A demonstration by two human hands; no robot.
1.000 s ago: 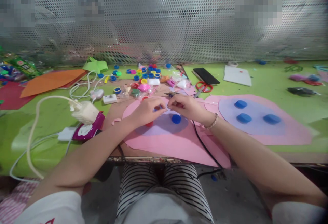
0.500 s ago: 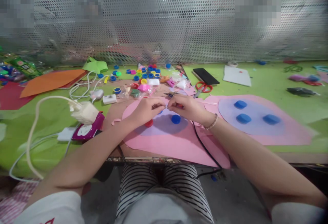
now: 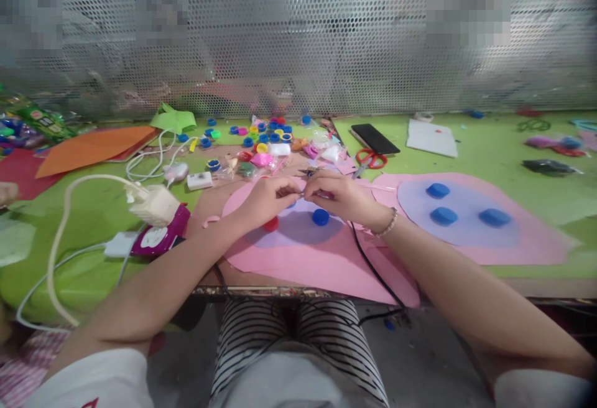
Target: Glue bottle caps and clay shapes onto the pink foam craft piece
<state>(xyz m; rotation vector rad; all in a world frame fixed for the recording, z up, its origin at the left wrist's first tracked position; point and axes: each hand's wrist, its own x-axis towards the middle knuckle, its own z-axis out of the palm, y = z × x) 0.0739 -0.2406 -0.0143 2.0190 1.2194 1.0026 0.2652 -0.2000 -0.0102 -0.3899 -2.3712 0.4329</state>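
My left hand and my right hand meet fingertip to fingertip, each closed in a pinch. Whatever lies between the fingertips is too small to make out. Both are above a pink paper sheet that bears a lilac paper oval. A blue bottle cap on the oval shows below my right fingers. Under my left hand a red cap is partly covered. Another blue piece behind the fingertips is mostly hidden.
Right of my hands lies a second pink sheet with three blue caps. Behind are scissors, a phone and scattered caps. A purple power socket with cables stands left. Another person's hand shows at the left edge.
My hands have barely moved; the fingertips remain together. Another person's hand has come into view at the left edge, and a pale translucent sheet there extends further in.
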